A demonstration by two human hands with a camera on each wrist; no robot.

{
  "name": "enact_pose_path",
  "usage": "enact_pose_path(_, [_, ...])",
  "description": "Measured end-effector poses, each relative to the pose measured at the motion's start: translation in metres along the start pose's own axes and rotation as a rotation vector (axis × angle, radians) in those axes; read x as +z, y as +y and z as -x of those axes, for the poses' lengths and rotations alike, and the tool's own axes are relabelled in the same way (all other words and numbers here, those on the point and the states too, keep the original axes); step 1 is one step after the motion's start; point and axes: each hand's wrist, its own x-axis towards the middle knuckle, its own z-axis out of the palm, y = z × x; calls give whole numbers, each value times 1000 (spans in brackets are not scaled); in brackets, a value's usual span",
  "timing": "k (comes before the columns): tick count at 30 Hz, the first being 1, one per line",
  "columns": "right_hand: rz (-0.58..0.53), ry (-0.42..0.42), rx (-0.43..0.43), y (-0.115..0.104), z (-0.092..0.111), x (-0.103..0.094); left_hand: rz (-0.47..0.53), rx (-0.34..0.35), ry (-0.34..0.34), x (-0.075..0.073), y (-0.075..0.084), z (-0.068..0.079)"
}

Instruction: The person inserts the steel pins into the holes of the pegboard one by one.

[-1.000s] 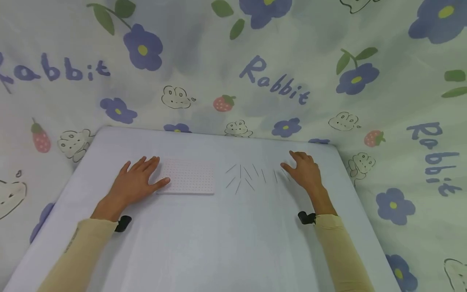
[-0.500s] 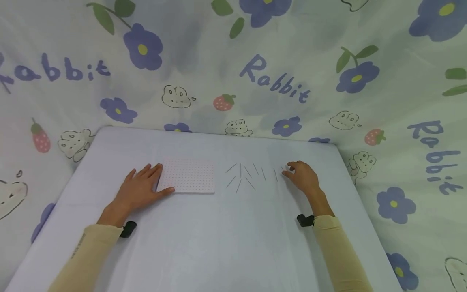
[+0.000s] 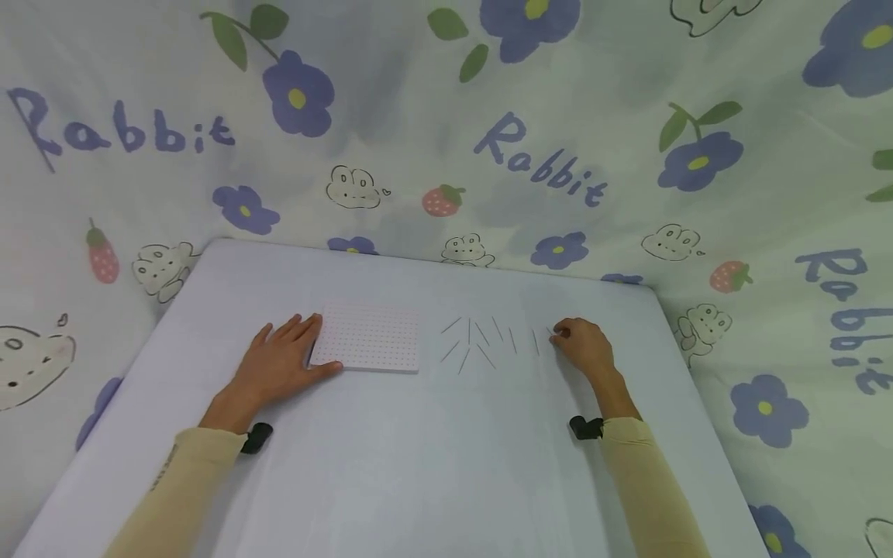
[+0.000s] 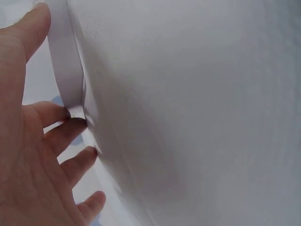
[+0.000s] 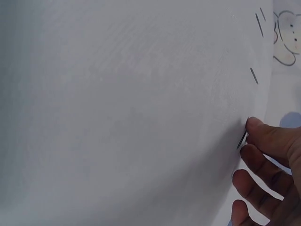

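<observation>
White dotted board [image 3: 370, 341] is flat on the table [image 3: 432, 457], left hand [image 3: 275, 368] spread loosely against its edge, right hand [image 3: 586, 349] pinching one thin stick [image 5: 242, 140], other sticks [image 3: 470, 331] lying in between and none visible on the board, so I'd guess it's barely started with most left.

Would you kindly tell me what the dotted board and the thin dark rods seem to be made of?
Dotted board: probably plastic or foam, matte, judging by its even, pale, glare-free surface.
Thin dark rods: possibly metal, as they look slender, straight and grey; finish unclear.
</observation>
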Motion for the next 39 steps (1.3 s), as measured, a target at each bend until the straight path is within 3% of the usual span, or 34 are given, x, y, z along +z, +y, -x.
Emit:
enact_pose_path(17, [-63, -66, 86, 1, -8, -4, -13, -4, -20, -2, 2, -1])
enact_pose_path(39, [-92, -89, 95, -1, -8, -4, -7, 8, -5, 0, 5, 1])
